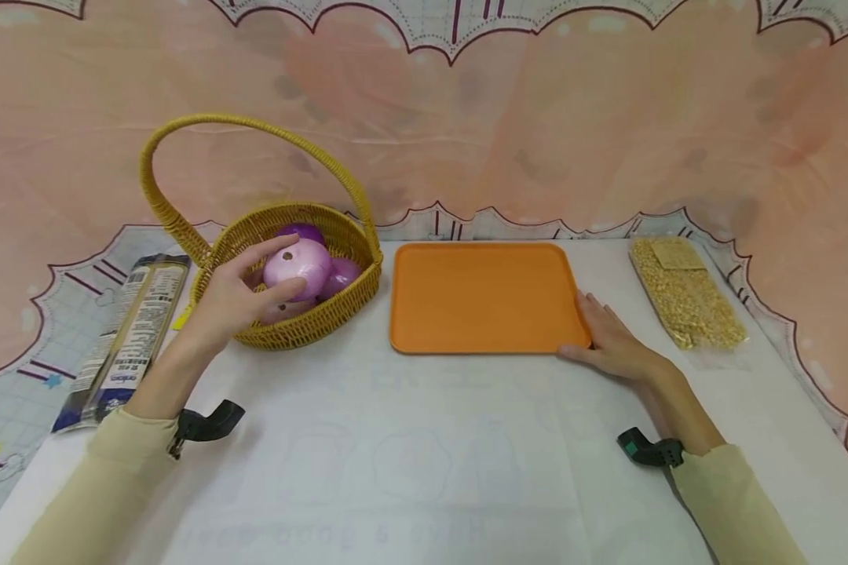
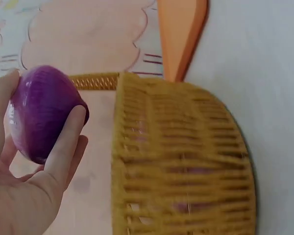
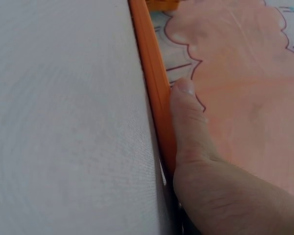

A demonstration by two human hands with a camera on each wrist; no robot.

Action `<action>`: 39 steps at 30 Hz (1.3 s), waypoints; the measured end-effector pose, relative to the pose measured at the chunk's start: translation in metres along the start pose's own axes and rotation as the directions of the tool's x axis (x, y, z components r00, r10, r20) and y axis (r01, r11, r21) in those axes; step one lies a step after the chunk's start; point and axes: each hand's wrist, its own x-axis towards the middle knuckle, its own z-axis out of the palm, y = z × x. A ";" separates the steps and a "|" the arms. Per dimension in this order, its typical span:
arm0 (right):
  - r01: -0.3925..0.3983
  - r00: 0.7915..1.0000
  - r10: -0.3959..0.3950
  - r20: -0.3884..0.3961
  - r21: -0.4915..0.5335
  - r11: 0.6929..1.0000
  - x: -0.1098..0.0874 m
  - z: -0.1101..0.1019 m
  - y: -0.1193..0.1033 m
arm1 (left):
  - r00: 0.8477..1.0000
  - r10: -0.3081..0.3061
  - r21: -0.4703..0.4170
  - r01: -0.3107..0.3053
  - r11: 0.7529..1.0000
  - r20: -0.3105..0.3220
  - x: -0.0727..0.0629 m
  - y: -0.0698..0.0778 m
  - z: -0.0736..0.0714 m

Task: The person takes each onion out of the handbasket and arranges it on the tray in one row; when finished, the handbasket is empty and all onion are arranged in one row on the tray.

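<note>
In the head view my left hand (image 1: 236, 294) is over the basket, gripping a shiny purple onion (image 1: 300, 268) between thumb and fingers. The left wrist view shows the same onion (image 2: 46, 115) raised beside the basket's woven wall. More purple onions (image 1: 341, 276) lie inside the yellow wicker basket (image 1: 290, 333), partly hidden behind the held one. My right hand (image 1: 611, 341) rests against the near right corner of an orange tray (image 1: 484, 298), fingers extended along its side. Seen from the right wrist, the straight thumb (image 3: 188, 122) lies along the tray's rim (image 3: 157, 93).
Left of the basket lies a long printed packet (image 1: 130, 329). A clear bag of yellow grains (image 1: 685, 294) sits at the right. The basket's tall hoop handle (image 1: 254, 122) arches over its back. A patterned cloth (image 1: 572, 141) hangs behind the white table (image 1: 410, 455).
</note>
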 end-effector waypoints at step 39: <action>0.000 1.000 0.000 -0.010 -0.011 1.000 0.000 -0.001 0.000 | 0.921 0.276 -0.001 -0.287 0.958 0.275 0.077 0.073 0.202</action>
